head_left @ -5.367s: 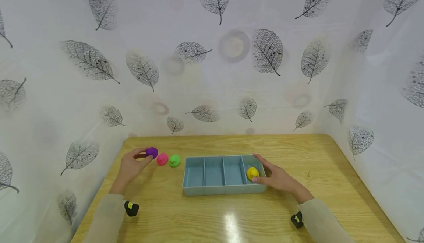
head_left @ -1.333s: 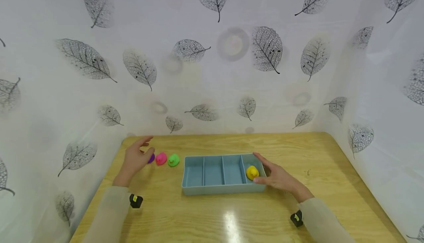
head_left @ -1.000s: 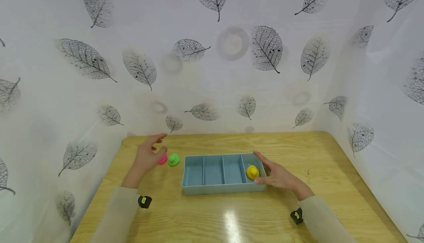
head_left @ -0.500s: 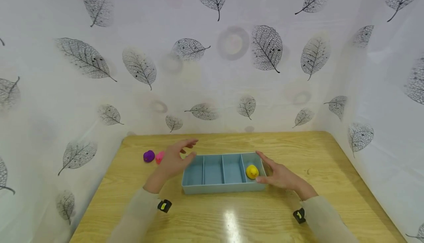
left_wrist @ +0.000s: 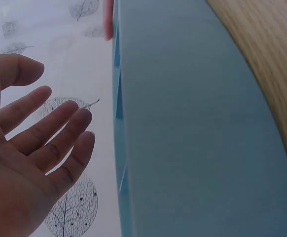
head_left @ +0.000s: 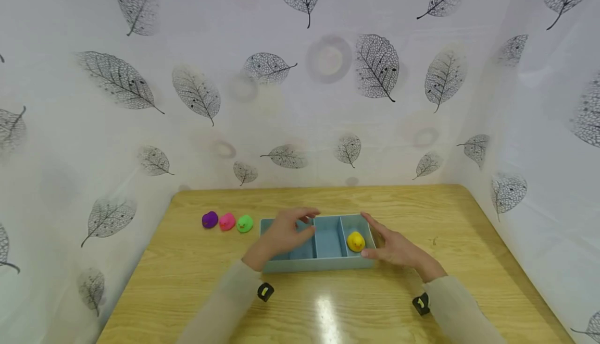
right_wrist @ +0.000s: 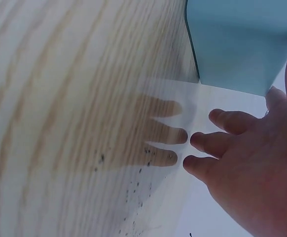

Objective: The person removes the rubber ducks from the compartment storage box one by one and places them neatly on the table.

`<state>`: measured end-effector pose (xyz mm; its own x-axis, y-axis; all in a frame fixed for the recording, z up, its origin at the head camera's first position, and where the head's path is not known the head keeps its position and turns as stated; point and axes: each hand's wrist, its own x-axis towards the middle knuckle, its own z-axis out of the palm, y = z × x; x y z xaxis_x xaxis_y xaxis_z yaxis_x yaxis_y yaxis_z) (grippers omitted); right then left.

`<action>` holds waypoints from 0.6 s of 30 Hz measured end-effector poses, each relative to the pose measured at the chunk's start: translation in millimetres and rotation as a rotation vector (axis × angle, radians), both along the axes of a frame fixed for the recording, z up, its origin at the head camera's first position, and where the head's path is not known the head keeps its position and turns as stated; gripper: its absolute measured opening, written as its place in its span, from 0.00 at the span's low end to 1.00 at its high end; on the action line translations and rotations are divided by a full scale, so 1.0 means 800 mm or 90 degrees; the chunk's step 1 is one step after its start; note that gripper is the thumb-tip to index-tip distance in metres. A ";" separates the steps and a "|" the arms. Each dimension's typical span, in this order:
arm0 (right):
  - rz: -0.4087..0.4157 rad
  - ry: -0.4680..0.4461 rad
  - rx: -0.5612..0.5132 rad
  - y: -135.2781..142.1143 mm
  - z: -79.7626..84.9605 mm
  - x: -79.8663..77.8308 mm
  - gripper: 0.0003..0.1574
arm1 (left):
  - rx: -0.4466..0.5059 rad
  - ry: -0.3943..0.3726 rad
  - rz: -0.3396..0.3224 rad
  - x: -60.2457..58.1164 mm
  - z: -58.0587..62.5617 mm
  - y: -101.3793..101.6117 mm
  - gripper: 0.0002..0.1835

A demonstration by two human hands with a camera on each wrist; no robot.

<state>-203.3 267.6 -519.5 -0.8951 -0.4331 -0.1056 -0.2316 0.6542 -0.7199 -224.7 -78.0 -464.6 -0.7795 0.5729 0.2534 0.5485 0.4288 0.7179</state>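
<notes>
A light blue box [head_left: 319,265] with several compartments in a row sits on the table. In its far right compartment is a yellow rubber duck [head_left: 355,242]. My left hand [head_left: 285,232] hovers over the box's left half, fingers relaxed and holding nothing; the left wrist view shows its palm bare beside the box wall [left_wrist: 197,118]. At the box's right end my right hand [head_left: 395,248] spans the wall, index finger at the back corner and thumb at the front corner. The right wrist view shows the other fingers [right_wrist: 215,143] stretched out past the box end.
Left of the box stand a green duck [head_left: 245,223], a pink duck [head_left: 227,221] and a purple duck [head_left: 210,220] in a row on the wooden table [head_left: 201,281]. A white leaf-print curtain [head_left: 300,109] surrounds the table's back and sides.
My left hand put down the purple duck beside the pink one, let go, and moved right past the ducks to above the box. My right hand stayed at the box's right end.
</notes>
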 end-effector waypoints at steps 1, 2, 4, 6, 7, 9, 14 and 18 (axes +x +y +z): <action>-0.002 -0.003 0.000 0.000 0.000 0.000 0.66 | -0.005 -0.007 -0.006 0.000 -0.002 0.005 0.23; -0.004 -0.009 -0.001 0.000 0.000 0.000 0.66 | -0.005 -0.013 -0.012 -0.001 -0.004 0.009 0.23; -0.008 -0.020 -0.002 0.000 -0.001 -0.001 0.66 | 0.003 -0.016 -0.030 -0.001 -0.008 0.018 0.23; -0.015 -0.031 -0.001 -0.001 -0.001 -0.001 0.65 | 0.010 -0.014 -0.043 -0.002 -0.012 0.026 0.23; -0.019 -0.036 0.000 -0.001 -0.001 -0.001 0.65 | 0.012 -0.010 -0.047 -0.003 -0.014 0.030 0.23; -0.025 -0.044 -0.001 -0.001 -0.001 -0.001 0.65 | 0.011 -0.005 -0.053 -0.004 -0.017 0.037 0.24; -0.030 -0.051 0.000 -0.002 -0.002 -0.001 0.65 | 0.000 -0.014 -0.051 -0.008 -0.023 0.049 0.25; -0.031 -0.047 0.004 -0.003 -0.002 -0.001 0.65 | -0.015 -0.023 -0.044 -0.010 -0.025 0.057 0.25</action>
